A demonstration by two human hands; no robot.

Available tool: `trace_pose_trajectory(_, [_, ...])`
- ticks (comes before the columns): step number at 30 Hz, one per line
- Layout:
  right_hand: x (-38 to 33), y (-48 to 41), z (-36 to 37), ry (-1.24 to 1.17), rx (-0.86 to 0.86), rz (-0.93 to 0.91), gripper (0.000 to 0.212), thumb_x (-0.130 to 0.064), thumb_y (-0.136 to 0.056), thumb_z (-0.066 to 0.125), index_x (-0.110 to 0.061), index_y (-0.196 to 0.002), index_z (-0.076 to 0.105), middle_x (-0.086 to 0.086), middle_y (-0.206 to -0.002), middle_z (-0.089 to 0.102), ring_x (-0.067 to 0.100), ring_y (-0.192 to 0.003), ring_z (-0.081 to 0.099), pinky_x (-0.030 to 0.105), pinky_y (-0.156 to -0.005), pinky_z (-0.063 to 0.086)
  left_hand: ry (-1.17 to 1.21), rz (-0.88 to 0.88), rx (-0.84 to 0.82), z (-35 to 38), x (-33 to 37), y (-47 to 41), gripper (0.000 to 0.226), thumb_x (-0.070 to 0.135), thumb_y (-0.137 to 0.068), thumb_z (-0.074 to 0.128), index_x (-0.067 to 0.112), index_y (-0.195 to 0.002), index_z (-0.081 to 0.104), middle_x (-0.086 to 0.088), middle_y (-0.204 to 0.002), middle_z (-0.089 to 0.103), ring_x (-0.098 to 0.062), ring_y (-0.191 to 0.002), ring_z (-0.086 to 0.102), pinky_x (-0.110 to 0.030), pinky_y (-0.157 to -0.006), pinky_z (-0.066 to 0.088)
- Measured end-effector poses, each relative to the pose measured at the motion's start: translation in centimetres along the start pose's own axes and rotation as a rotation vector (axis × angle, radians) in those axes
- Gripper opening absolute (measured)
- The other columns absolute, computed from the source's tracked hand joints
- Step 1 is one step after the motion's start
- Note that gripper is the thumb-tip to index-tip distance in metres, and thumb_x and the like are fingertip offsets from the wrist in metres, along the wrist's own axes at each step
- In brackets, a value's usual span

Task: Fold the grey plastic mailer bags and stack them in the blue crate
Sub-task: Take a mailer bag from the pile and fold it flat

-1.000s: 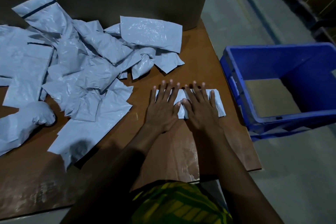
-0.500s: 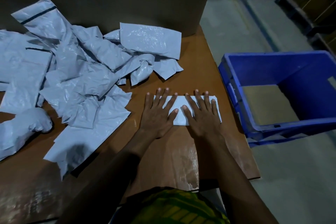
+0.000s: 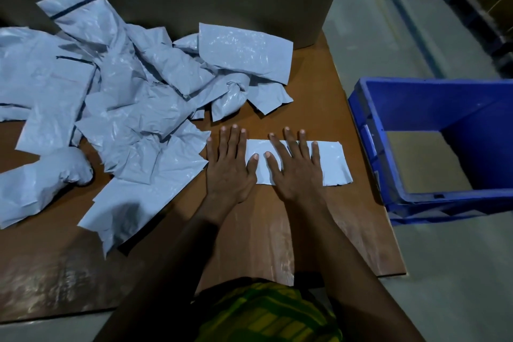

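Evidently a crease is being pressed flat: the folded bag [image 3: 331, 165] is laid on the tabletop [image 3: 249, 233] at centre frame, close to the blue crate [image 3: 366, 130] at the right, presumably to keep the transfer short. Nothing is gripped. The right hand [image 3: 298, 176] is spread palm-down, its fingers [image 3: 290, 147] held straight across the bag. The left hand [image 3: 230, 172] is flattened at the bag's left end, thumb on the plastic. The unfolded bags [image 3: 125, 108] are heaped at upper left.

pile of bags [image 3: 116, 108] left on table [image 3: 319, 108]; crate [image 3: 369, 125] right
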State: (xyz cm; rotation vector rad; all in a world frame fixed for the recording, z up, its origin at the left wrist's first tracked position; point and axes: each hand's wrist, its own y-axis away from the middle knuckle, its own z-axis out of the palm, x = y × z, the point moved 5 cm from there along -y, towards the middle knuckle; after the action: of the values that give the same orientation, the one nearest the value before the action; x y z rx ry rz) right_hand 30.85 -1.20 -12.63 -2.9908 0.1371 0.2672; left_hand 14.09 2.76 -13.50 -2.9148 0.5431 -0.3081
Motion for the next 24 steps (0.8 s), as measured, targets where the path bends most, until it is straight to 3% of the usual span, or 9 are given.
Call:
trace_pose_trajectory(4, [-0.1,0.2,-0.2,-0.012,-0.008,-0.012,0.062,-0.062,-0.107,0.017,-0.039,-0.164,0.016,-0.005,-0.173,-0.002,0.021,-0.159,-0.01,0.054,-0.127,-0.002,0.108,-0.009,0.005,-0.7,-0.3,0.0,0.064,0.048,-0.109,0.017,0.014,-0.161,0.031,-0.008,-0.17,0.021,-0.026,-0.159,0.01,-0.054,-0.127,0.007])
trace_pose_trajectory(8, [-1.3,0.5,-1.8,-0.105,0.06,-0.039,0.06,-0.056,-0.109,0.018,-0.03,-0.162,0.029,-0.002,-0.173,0.009,0.02,-0.16,-0.005,0.056,-0.127,-0.001,0.482,-0.021,0.03,-1.9,-1.0,-1.2,0.054,0.041,-0.111,0.022,0.022,-0.16,0.035,0.004,-0.169,0.023,-0.012,-0.158,0.005,-0.036,-0.129,-0.003])
trace_pose_trajectory(12, [-1.9,-0.2,-2.1,-0.063,0.073,-0.02,0.055,-0.048,-0.11,0.025,-0.029,-0.162,0.031,-0.001,-0.173,0.01,0.021,-0.16,-0.004,0.054,-0.127,-0.006,0.329,0.166,0.022,-1.8,0.9,-1.9,0.058,0.04,-0.111,0.021,0.011,-0.159,0.035,-0.007,-0.166,0.032,-0.022,-0.158,0.018,-0.047,-0.128,0.014])
trace_pose_trajectory(15, [1.0,-0.4,-2.2,-0.074,0.037,0.11,0.058,-0.05,-0.109,0.02,-0.029,-0.161,0.032,-0.001,-0.173,0.009,0.02,-0.16,-0.006,0.055,-0.127,-0.003,0.178,0.195,-0.122,-1.2,3.4,-1.1,0.074,0.051,-0.106,0.005,0.006,-0.163,0.021,-0.013,-0.17,0.019,-0.026,-0.159,0.009,-0.042,-0.13,-0.001])
trace_pose_trajectory(17, [3.4,0.0,-2.3,-0.077,0.038,0.154,0.06,-0.054,-0.108,0.016,-0.03,-0.161,0.03,0.0,-0.173,0.008,0.022,-0.16,-0.006,0.057,-0.126,-0.002,0.16,0.16,-0.158,-1.1,4.7,-0.8,0.08,0.055,-0.102,-0.001,0.005,-0.164,0.01,-0.015,-0.172,0.004,-0.025,-0.159,-0.005,-0.033,-0.125,-0.018])
trace_pose_trajectory(19, [4.9,0.6,-2.2,-0.045,0.038,0.16,0.061,-0.057,-0.108,0.016,-0.032,-0.162,0.027,0.0,-0.173,0.008,0.024,-0.16,-0.004,0.058,-0.126,-0.001,0.18,0.141,-0.167,-0.9,5.9,-1.1,0.08,0.056,-0.101,-0.002,0.007,-0.164,0.001,-0.012,-0.171,-0.009,-0.022,-0.156,-0.018,-0.031,-0.122,-0.023])
trace_pose_trajectory(24, [5.4,1.7,-2.0,-0.001,0.051,0.128,0.061,-0.061,-0.107,0.022,-0.035,-0.162,0.026,-0.001,-0.173,0.012,0.023,-0.16,-0.002,0.054,-0.127,0.0,0.177,0.208,-0.099,0.6,6.6,-1.5,0.072,0.057,-0.108,0.018,0.015,-0.165,0.011,-0.012,-0.172,-0.002,-0.027,-0.159,-0.007,-0.048,-0.129,0.002])
